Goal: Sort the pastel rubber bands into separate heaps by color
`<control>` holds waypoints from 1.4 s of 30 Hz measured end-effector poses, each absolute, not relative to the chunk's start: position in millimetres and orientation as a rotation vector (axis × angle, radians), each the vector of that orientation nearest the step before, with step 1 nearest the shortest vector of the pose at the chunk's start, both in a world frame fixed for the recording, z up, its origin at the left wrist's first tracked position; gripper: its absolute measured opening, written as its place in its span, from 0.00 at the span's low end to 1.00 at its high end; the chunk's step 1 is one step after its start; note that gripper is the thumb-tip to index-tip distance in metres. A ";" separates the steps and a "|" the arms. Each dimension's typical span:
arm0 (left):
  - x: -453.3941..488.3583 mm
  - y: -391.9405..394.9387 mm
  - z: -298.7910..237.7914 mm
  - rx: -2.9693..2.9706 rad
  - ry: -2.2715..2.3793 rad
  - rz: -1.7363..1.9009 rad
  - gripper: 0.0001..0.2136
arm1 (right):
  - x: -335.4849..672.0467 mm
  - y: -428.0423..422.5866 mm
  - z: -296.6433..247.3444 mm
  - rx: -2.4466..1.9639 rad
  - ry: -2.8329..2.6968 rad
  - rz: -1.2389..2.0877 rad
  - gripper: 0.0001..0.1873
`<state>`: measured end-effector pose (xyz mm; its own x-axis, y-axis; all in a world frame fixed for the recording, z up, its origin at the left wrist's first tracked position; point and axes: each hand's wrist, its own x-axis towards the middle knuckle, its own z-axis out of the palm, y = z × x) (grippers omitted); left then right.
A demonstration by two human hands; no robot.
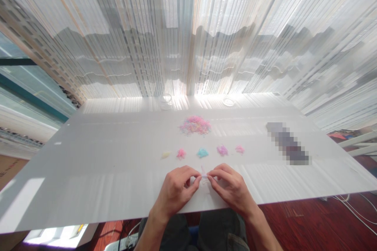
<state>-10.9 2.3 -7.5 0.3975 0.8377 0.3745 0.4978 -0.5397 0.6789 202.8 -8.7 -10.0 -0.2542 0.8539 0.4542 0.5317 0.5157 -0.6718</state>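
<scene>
My left hand [180, 186] and my right hand [231, 185] face each other near the table's front edge, thumb and forefinger pinched on both. A thin pale purple elastic band [204, 175] spans the short gap between the fingertips, its ends hidden by them. Just beyond lies a row of small piles of similar thin pieces: pale yellow [165, 155], bright pink [181, 153], turquoise [202, 152], purple [222, 150] and light pink [239, 149]. Farther back sits a larger mixed-colour heap [194, 125].
The white table [97, 164] reaches back to sheer striped curtains [165, 47]. Two clear round containers or lids, one on the left [166, 101] and one on the right [228, 102], rest at its far edge. A pixelated dark object [288, 143] lies at right. Cables [353, 208] trail on the floor.
</scene>
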 end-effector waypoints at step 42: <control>27.6 43.4 12.4 2.214 1.882 0.743 0.04 | 204.9 -6.2 -13.5 -1.247 -1.831 0.483 0.11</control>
<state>27.6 43.4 12.4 0.0944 0.9568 0.2748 0.8867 -0.2063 0.4137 204.9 -6.2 -13.5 -0.1451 0.8927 0.4267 0.5658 0.4287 -0.7044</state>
